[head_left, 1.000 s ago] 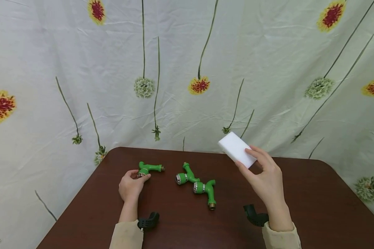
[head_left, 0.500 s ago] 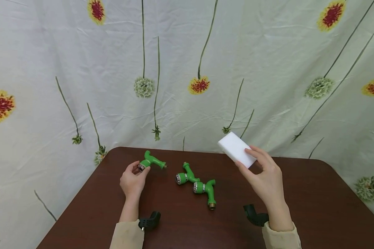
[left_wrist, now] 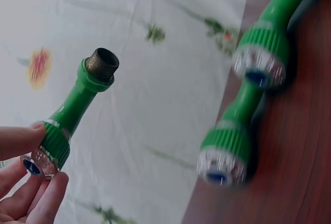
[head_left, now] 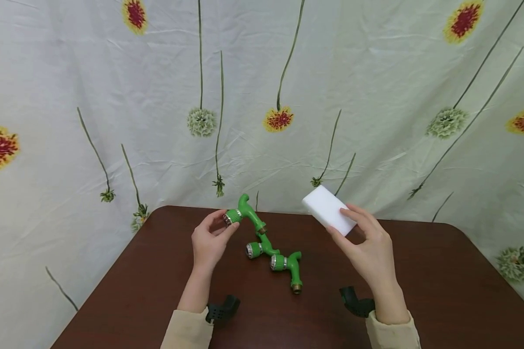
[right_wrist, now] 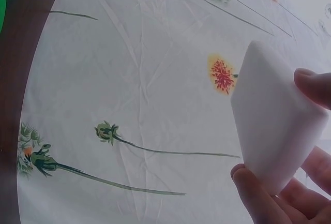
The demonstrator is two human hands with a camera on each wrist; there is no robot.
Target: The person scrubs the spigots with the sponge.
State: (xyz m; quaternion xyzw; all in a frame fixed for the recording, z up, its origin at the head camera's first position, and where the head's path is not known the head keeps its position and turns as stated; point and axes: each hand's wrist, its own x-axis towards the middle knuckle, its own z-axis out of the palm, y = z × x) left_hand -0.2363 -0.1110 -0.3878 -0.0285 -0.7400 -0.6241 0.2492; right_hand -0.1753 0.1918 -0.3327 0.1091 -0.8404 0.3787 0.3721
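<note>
My left hand [head_left: 210, 242] pinches a green faucet [head_left: 250, 213] by its ribbed, chrome-ended knob, holding it up above the table. In the left wrist view that faucet [left_wrist: 77, 102] shows its threaded brass end pointing up, with thumb and fingers around the knob. My right hand [head_left: 373, 247] grips a white sponge block [head_left: 329, 209] by its edges, raised and tilted over the table's right half. Seen from the right wrist, the white block [right_wrist: 274, 115] sits between thumb and fingertips. Two more green faucets, one farther back [head_left: 264, 246] and one nearer [head_left: 290, 269], lie close together mid-table.
The dark reddish-brown table [head_left: 419, 281] has rounded far corners. Behind it hangs a pale cloth [head_left: 157, 87] printed with flowers. A black wrist mount is strapped at each sleeve, left [head_left: 223, 309] and right [head_left: 357, 303].
My left hand has lifted the faucet off the table and carried it right, turning its threaded end downward. The right hand with the white block has barely shifted.
</note>
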